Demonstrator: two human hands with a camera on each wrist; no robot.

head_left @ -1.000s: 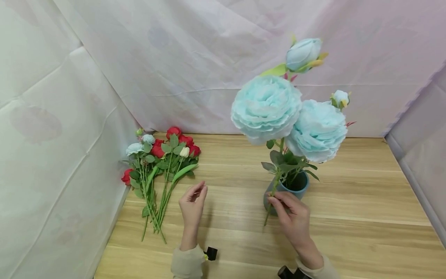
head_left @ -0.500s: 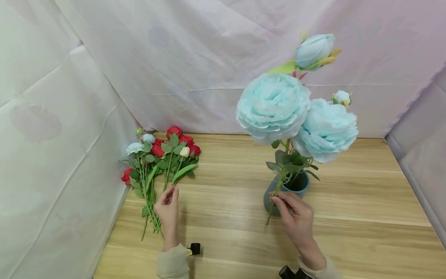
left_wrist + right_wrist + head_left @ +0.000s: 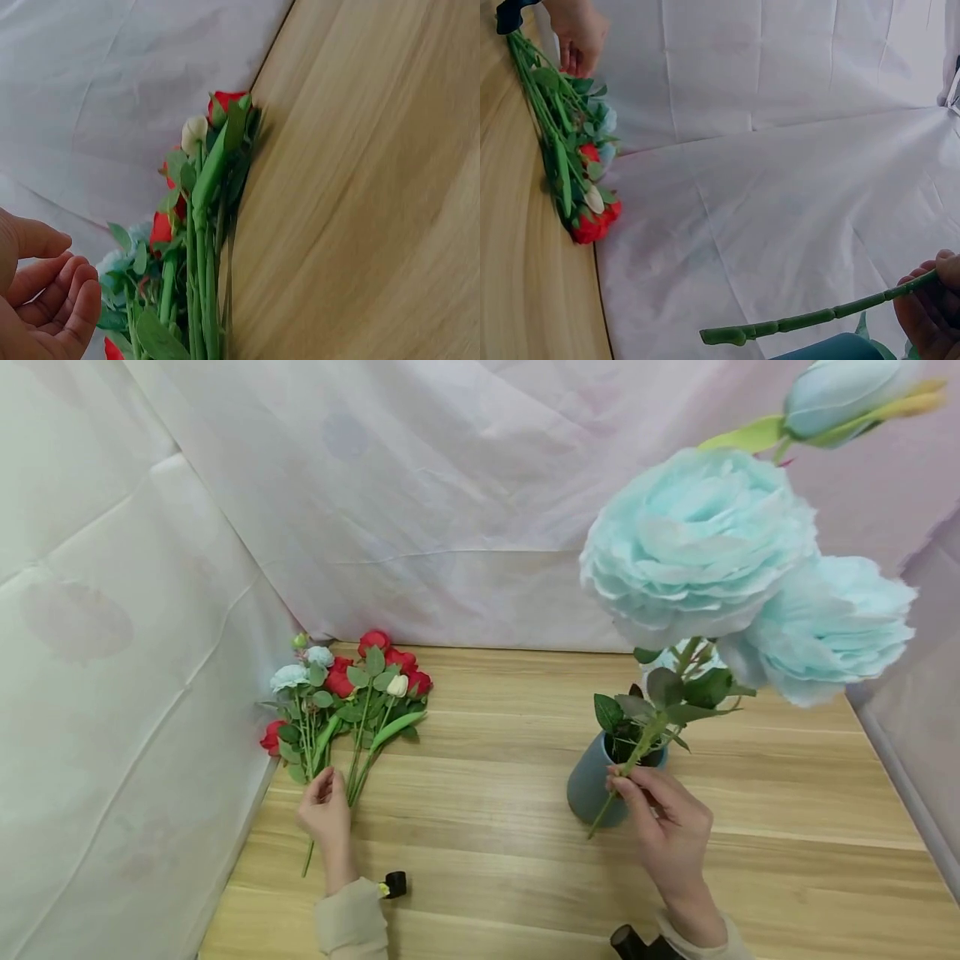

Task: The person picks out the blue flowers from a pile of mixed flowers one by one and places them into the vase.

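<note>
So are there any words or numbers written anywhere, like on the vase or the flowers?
No, there is no writing to read in any view.
The blue vase is plain, with no label.
The white cloth backdrop shows only faint blotches, no letters.
The wooden table has only grain lines.
The blue flower stem in the right hand and the bunch of flowers by the left hand carry no tags.

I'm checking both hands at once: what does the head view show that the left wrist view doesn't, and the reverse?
Only the head view shows the right hand pinching the blue flower stem beside the vase. Only the left wrist view shows the left hand close up, fingers loosely curled, holding nothing. Both show the bunch of red and white flowers on the table.
</note>
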